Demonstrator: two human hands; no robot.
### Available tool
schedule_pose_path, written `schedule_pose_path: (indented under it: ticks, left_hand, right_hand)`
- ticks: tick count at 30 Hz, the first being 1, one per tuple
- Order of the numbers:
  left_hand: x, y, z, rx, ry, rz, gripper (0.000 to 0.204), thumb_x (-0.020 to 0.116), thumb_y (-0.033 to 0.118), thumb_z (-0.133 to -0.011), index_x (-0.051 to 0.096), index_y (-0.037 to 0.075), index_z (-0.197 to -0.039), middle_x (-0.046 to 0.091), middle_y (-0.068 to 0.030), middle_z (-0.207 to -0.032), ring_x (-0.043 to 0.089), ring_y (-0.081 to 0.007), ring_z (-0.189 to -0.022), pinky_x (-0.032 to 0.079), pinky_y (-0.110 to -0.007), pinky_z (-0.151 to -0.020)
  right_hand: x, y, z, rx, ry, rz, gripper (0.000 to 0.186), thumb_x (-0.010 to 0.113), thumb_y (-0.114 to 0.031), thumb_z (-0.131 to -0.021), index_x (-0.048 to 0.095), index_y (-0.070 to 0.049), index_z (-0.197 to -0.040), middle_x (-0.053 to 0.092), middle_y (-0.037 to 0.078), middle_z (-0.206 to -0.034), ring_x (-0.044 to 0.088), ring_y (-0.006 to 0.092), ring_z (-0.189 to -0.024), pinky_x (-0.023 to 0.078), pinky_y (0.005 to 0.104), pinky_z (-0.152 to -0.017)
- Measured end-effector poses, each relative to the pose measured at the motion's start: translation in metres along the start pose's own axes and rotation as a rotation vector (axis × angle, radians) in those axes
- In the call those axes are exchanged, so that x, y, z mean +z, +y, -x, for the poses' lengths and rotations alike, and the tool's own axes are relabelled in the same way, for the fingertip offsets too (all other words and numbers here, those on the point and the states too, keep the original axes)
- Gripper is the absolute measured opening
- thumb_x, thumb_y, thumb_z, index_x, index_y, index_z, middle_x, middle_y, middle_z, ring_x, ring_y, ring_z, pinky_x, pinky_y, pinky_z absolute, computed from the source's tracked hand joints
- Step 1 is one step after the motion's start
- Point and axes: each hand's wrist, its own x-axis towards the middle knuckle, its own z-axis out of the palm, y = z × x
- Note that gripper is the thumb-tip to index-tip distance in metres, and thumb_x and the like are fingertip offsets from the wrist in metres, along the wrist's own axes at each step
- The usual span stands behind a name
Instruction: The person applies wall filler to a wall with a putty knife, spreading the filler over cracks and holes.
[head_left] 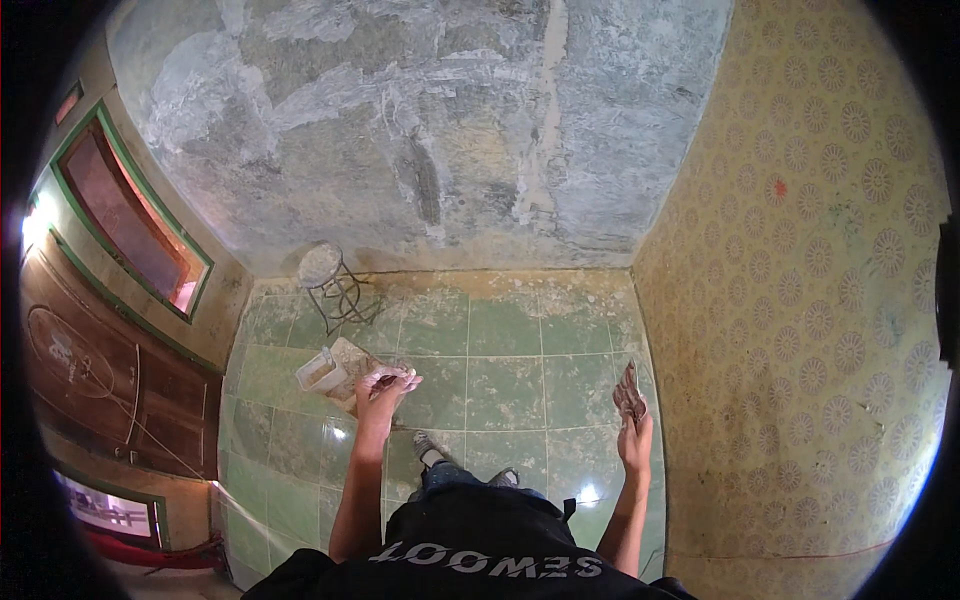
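Note:
My left hand (380, 389) is raised over the floor with its fingers curled together and whitish dust on them. Whatever it may hold is too small to make out. Out to the right, close to the patterned wall, my right hand (634, 424) grips a dark brown, crumpled-looking piece (629, 393); its kind does not show clearly. Below and left of my left hand, a small white tub (319, 373) with beige stuff in it stands by a pale dusty sheet or sack (347, 362), which my left hand partly covers.
A round-topped metal stool (322, 266) stands near the patchy grey wall (450, 130). Pale dust and crumbs lie on the green tile floor (505, 385). At the right rises a yellowish patterned wall (800, 300). A brown wooden door (120, 370) and a green-framed window (130, 210) are at the left.

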Motion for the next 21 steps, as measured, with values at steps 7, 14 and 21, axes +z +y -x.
schedule_pose_path:
  ticks: [7,14,21]
  left_hand:
    - [0.007,0.003,-0.005,-0.024,0.032,0.02,0.012,0.072,0.002,-0.088,0.067,-0.005,-0.096,0.07,-0.0125,-0.087,0.072,-0.0226,-0.083,0.061,-0.035,-0.077]
    - [0.0,-0.017,-0.015,0.039,0.075,-0.094,0.024,0.076,0.0,-0.083,0.066,-0.008,-0.104,0.07,-0.0144,-0.091,0.07,-0.0198,-0.086,0.061,-0.031,-0.076]
    - [-0.003,-0.003,-0.03,-0.082,0.036,0.016,0.025,0.07,0.01,-0.092,0.065,-0.01,-0.106,0.072,-0.019,-0.092,0.074,-0.0275,-0.083,0.061,-0.032,-0.075]
  right_hand:
    - [0.002,-0.008,0.004,-0.026,-0.064,-0.104,0.045,0.043,0.007,-0.093,0.045,0.01,-0.138,0.052,0.022,-0.142,0.048,0.0302,-0.133,0.032,0.0382,-0.115]
    - [0.005,-0.038,0.007,-0.089,-0.108,-0.22,0.044,0.039,0.005,-0.096,0.046,0.009,-0.139,0.051,0.018,-0.144,0.051,0.0269,-0.131,0.036,0.0387,-0.112]
    - [0.017,-0.045,-0.004,0.02,-0.098,-0.053,0.039,0.041,0.006,-0.098,0.044,0.01,-0.137,0.054,0.02,-0.139,0.053,0.0274,-0.129,0.037,0.0369,-0.112]
